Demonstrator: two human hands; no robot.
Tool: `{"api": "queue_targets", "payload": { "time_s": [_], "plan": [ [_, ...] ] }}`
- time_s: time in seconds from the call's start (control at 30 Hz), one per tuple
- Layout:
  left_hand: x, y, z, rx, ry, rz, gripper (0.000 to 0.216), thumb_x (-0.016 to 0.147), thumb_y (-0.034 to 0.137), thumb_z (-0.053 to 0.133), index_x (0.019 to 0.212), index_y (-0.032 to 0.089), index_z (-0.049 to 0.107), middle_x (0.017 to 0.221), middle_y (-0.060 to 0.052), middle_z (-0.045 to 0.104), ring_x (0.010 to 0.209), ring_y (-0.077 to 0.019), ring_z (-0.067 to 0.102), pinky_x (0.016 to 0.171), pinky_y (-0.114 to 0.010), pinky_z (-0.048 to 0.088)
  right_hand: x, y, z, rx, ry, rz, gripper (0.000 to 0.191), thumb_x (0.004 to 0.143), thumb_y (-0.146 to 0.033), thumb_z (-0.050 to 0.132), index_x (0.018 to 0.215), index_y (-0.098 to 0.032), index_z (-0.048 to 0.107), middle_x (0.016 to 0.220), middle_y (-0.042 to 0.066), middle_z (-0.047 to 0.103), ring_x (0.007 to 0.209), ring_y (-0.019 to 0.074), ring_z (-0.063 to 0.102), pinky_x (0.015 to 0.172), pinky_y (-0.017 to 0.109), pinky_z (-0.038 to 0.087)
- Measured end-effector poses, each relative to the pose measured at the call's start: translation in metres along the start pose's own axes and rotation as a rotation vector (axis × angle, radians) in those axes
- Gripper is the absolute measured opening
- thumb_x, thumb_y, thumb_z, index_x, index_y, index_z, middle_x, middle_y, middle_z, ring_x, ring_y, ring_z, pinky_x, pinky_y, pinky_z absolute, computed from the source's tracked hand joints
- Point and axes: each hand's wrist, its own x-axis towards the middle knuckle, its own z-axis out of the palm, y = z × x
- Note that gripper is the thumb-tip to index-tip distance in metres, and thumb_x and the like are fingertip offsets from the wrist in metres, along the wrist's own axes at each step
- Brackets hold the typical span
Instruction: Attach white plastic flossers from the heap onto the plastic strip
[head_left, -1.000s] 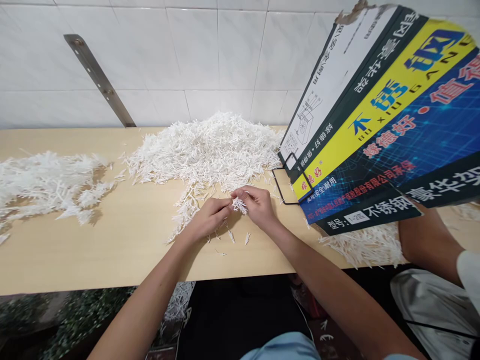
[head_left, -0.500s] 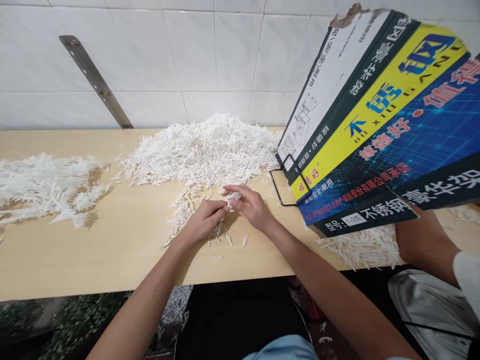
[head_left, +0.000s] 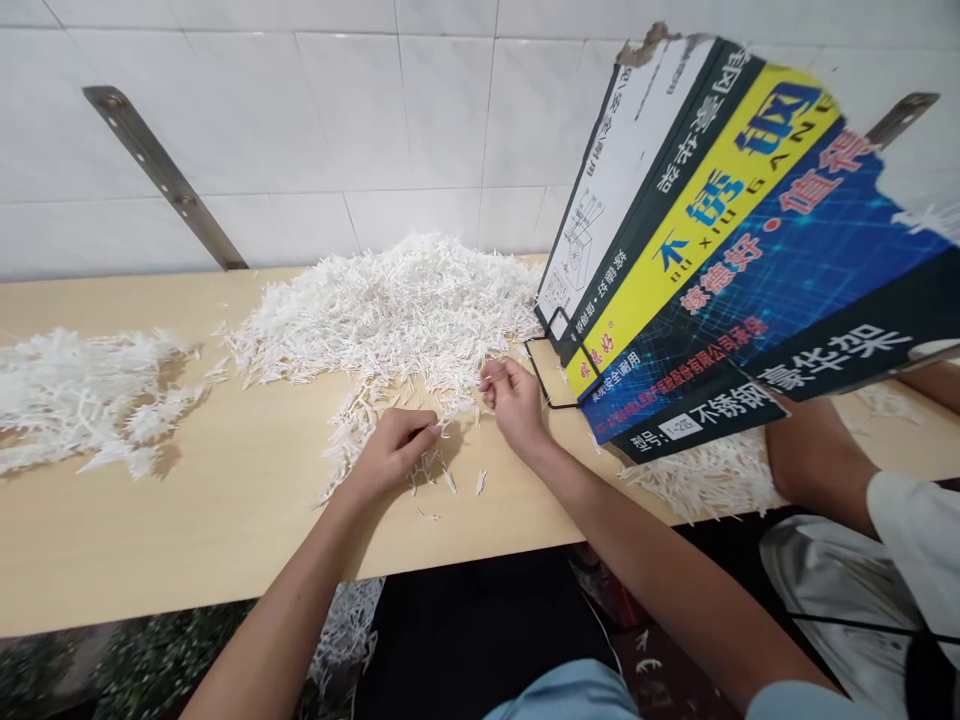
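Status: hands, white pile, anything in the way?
Left hand and right hand apart, fingers curled, grip too small to tell. White pile just beyond, on tabletop. Printed panel stands close on the right.

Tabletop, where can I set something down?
Free: tabletop between the smaller white pile, left forearm and front edge; a strip between that pile and the wall. Crowded: the large white heap, and around the printed cardboard.
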Motion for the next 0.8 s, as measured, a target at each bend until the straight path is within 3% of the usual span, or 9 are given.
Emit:
{"api": "queue_targets", "payload": {
  "time_s": [0.07,0.17,0.27,0.4,0.5,0.63,0.73,0.8],
  "plan": [
    [-0.001,-0.001,-0.001,-0.026,0.035,-0.01,0.044,0.099,0.04,0.048,0.064,0.021,0.03,0.06,0.005,0.027,0.056,-0.0115,0.028,0.058,-0.031,0.021,-0.002,-0.007,0.0,-0.057,-0.166,-0.078,0.039,0.098,-0.057,0.058,0.104,-0.02,0.069,0.095,0.007,0.073,0.074,0.0145,0.063,0.063,0.025,0.049],
    [0.002,-0.004,0.0,-0.061,0.066,-0.039,0.043,0.1,0.041,0.049,0.065,0.021,0.033,0.06,0.005,0.029,0.057,-0.0118,0.029,0.058,-0.03,0.023,-0.007,-0.019,0.0,-0.067,-0.419,-0.163,0.046,0.1,-0.055,0.055,0.134,-0.025,0.065,0.127,0.009,0.072,0.11,0.021,0.067,0.087,0.031,0.054],
    [0.004,-0.005,0.002,-0.094,0.076,-0.064,0.041,0.1,0.04,0.049,0.066,0.02,0.035,0.061,0.005,0.029,0.058,-0.0119,0.028,0.058,-0.03,0.022,-0.011,-0.023,0.0,-0.112,-0.566,-0.143,0.041,0.095,-0.054,0.063,0.12,-0.023,0.074,0.108,0.007,0.077,0.097,0.0211,0.071,0.081,0.031,0.055],
    [0.004,-0.002,0.002,-0.037,0.008,-0.049,0.041,0.098,0.036,0.05,0.065,0.02,0.032,0.06,0.005,0.028,0.057,-0.0115,0.027,0.058,-0.031,0.022,-0.011,-0.012,0.003,-0.16,-0.352,-0.055,0.039,0.096,-0.052,0.061,0.08,-0.019,0.074,0.068,0.002,0.069,0.06,0.0154,0.064,0.057,0.026,0.05],
    [0.004,-0.001,0.001,-0.015,0.011,-0.037,0.041,0.097,0.034,0.05,0.064,0.021,0.029,0.06,0.005,0.026,0.056,-0.0113,0.025,0.057,-0.031,0.02,-0.006,-0.003,0.002,-0.209,-0.207,-0.066,0.041,0.096,-0.052,0.06,0.073,-0.019,0.068,0.06,0.001,0.064,0.052,0.0129,0.056,0.053,0.025,0.045],
    [-0.003,-0.005,0.0,-0.061,0.044,0.02,0.042,0.094,0.029,0.05,0.06,0.021,0.025,0.057,0.004,0.023,0.053,-0.0114,0.023,0.057,-0.033,0.019,0.004,0.002,-0.003,-0.171,0.123,-0.06,0.05,0.101,-0.059,0.046,0.073,-0.02,0.062,0.058,0.0,0.057,0.051,0.0128,0.05,0.052,0.025,0.041],
    [-0.006,-0.009,0.0,-0.055,0.178,0.034,0.044,0.094,0.032,0.051,0.059,0.021,0.027,0.056,0.004,0.024,0.053,-0.0116,0.025,0.056,-0.033,0.018,0.005,-0.003,-0.003,-0.231,-0.006,-0.14,0.045,0.101,-0.056,0.05,0.078,-0.02,0.064,0.067,0.002,0.062,0.06,0.0143,0.056,0.06,0.026,0.045],
    [-0.006,-0.01,0.001,-0.043,0.231,0.045,0.045,0.095,0.035,0.052,0.059,0.021,0.028,0.057,0.004,0.025,0.054,-0.0117,0.026,0.056,-0.033,0.018,0.002,-0.01,-0.002,-0.261,-0.13,-0.196,0.033,0.098,-0.052,0.059,0.093,-0.02,0.069,0.085,0.005,0.071,0.076,0.0171,0.064,0.067,0.027,0.048]
  ]
}}
